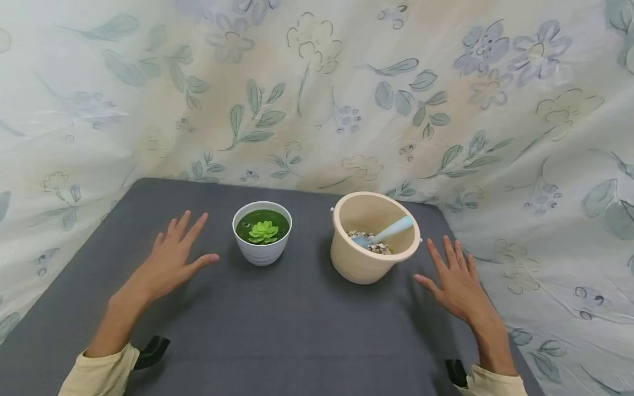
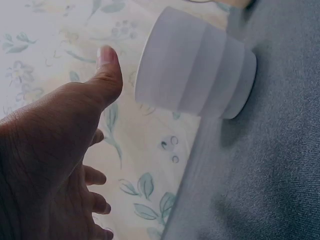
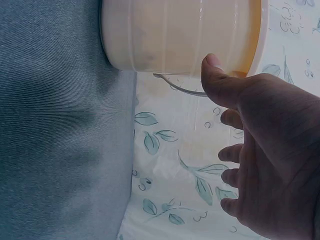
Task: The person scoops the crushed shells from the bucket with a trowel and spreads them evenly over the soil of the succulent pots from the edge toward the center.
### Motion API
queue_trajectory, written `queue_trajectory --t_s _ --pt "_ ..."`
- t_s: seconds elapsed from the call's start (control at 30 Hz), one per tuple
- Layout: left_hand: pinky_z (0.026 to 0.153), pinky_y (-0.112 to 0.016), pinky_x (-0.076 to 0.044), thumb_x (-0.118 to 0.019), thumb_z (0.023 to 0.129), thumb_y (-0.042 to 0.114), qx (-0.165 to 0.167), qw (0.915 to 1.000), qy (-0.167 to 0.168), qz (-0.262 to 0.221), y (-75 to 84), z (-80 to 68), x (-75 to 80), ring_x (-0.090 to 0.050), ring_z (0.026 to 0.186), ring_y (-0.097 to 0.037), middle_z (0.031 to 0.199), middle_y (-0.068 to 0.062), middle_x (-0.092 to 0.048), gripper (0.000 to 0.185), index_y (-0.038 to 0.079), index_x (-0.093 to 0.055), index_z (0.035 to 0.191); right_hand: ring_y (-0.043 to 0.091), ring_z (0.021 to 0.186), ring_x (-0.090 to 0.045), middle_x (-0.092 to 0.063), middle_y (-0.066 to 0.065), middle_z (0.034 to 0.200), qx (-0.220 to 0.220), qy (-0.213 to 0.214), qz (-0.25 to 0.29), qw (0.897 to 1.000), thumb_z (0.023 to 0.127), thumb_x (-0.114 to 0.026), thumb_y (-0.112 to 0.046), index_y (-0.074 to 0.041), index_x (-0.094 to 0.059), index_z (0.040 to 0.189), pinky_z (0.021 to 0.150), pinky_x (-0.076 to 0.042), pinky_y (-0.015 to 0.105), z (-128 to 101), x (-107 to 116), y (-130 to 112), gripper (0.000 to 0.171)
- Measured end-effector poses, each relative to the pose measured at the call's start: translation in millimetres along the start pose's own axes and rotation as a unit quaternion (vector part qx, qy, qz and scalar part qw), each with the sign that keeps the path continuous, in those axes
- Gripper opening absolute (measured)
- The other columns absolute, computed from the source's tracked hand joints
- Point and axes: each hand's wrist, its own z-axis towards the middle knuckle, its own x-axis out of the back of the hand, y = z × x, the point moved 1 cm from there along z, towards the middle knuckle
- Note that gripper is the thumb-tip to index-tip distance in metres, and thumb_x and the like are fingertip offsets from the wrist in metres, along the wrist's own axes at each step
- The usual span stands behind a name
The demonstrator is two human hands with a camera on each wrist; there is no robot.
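Right hand (image 1: 458, 283) hovers flat, fingers spread, just right of the bucket (image 1: 369, 258) on the table (image 1: 277, 330); left hand (image 1: 173, 258), also spread and empty, is just left of the pot (image 1: 262, 250); scoop (image 1: 391, 231) leans toward the right hand

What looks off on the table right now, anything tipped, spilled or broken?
Only the beige bucket stands out: it looks tilted toward the camera, with pebbles and a blue scoop inside. Nothing has spilled. The white pot stands upright. Both hands hover open, touching nothing.
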Motion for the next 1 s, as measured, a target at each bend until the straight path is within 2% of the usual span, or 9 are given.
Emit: queue_trajectory --t_s 0.2,0.43,0.83,0.93,1.0 --pt "0.115 -0.085 -0.011 -0.061 0.099 0.063 -0.001 1.0 0.007 0.006 5.8 3.0 5.3 -0.005 0.155 -0.065 0.174 -0.03 0.0 0.101 0.022 -0.003 0.171 0.058 0.159 0.003 -0.001 0.034 0.172 -0.001 0.0 0.016 1.0 0.102 -0.061 -0.054 -0.011 -0.011 0.17 0.12 -0.006 0.081 1.9 -6.5 -1.5 0.095" --pt "0.115 -0.085 -0.014 -0.064 0.095 0.067 -0.003 0.9997 -0.003 0.025 13.8 8.6 -1.1 -0.01 0.154 -0.066 0.173 -0.032 -0.006 0.108 0.02 -0.004 0.171 0.059 0.158 0.003 -0.003 0.035 0.171 0.001 -0.023 0.045 0.999 0.101 -0.063 -0.056 -0.01 -0.004 0.17 0.122 -0.006 0.078 7.6 -13.5 -5.8 0.102" --pt "0.117 -0.084 -0.013 -0.065 0.095 0.065 -0.008 0.9999 -0.008 0.003 26.6 17.2 -8.3 -0.01 0.156 -0.062 0.174 -0.029 -0.008 0.108 0.023 -0.001 0.171 0.06 0.158 0.001 -0.005 0.038 0.17 -0.004 -0.017 0.048 0.999 0.1 -0.066 -0.053 -0.011 -0.003 0.17 0.122 -0.007 0.078 6.1 -15.5 -0.8 0.103" --pt "0.118 -0.082 -0.015 -0.066 0.095 0.063 -0.018 0.9998 -0.004 -0.004 31.6 21.0 -10.7 -0.012 0.157 -0.059 0.175 -0.027 -0.009 0.107 0.023 -0.002 0.171 0.06 0.157 0.001 -0.006 0.038 0.17 -0.005 -0.021 0.046 0.999 0.101 -0.067 -0.047 -0.011 -0.004 0.17 0.122 -0.007 0.078 8.8 -15.9 0.3 0.1" --pt "0.119 -0.08 -0.016 -0.068 0.095 0.062 -0.029 0.9996 0.006 -0.002 35.7 25.0 -11.5 -0.014 0.158 -0.056 0.175 -0.025 -0.01 0.107 0.023 -0.004 0.171 0.062 0.157 -0.003 -0.008 0.039 0.169 -0.002 -0.015 0.04 0.999 0.103 -0.067 -0.037 -0.01 -0.007 0.17 0.12 -0.009 0.079 11.2 -13.0 0.1 0.094"
